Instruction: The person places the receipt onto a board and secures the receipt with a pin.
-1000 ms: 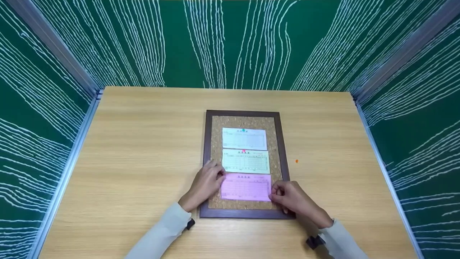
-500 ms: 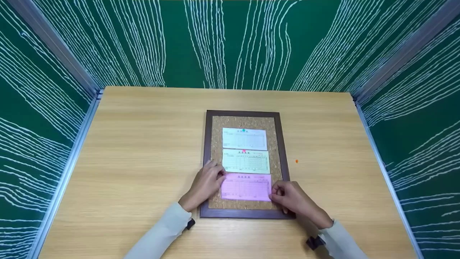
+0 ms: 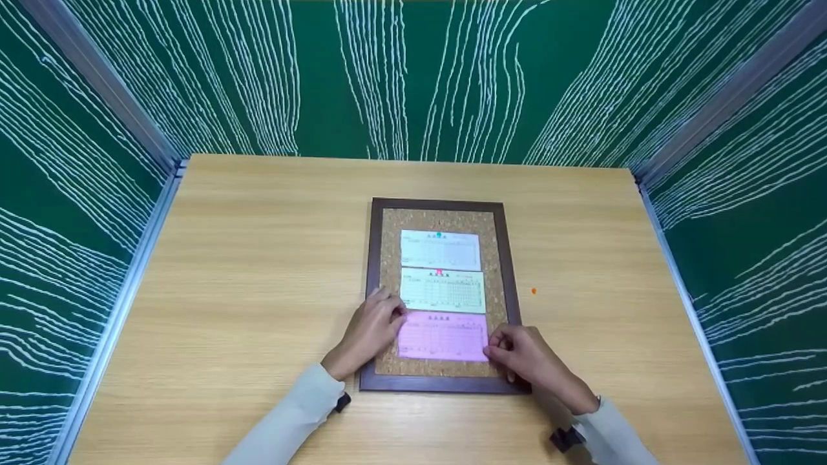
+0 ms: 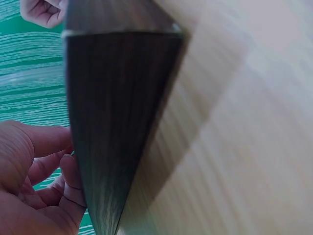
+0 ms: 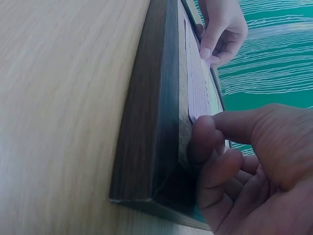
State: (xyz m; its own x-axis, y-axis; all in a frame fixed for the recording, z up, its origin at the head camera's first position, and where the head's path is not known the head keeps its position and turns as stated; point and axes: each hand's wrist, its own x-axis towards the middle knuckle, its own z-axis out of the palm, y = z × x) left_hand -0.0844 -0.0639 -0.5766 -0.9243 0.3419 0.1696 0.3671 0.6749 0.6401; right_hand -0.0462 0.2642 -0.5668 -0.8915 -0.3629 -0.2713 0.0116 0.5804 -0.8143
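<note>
A pink printed slip (image 3: 442, 337) lies over the lower part of a dark-framed cork board (image 3: 439, 368). My left hand (image 3: 371, 328) pinches its upper left corner between thumb and forefinger. At the lower right corner my right hand (image 3: 526, 354) pinches the slip's edge, its other fingers curled over the frame. The right wrist view shows the slip (image 5: 195, 73) edge-on between both hands. Above it are a green slip (image 3: 442, 292) with a red pin (image 3: 439, 272) and a pale blue slip (image 3: 440, 250) with a green pin (image 3: 439, 234).
A small orange object (image 3: 533, 290) lies on the wooden table (image 3: 258, 245), right of the board. Green panels (image 3: 323, 77) with white wavy lines stand at the back and both sides. A dark wrist device (image 3: 566, 439) sits by the right sleeve.
Both hands keep their hold at the pink slip's corners. The head view has shifted very slightly; nothing else visibly moves.
</note>
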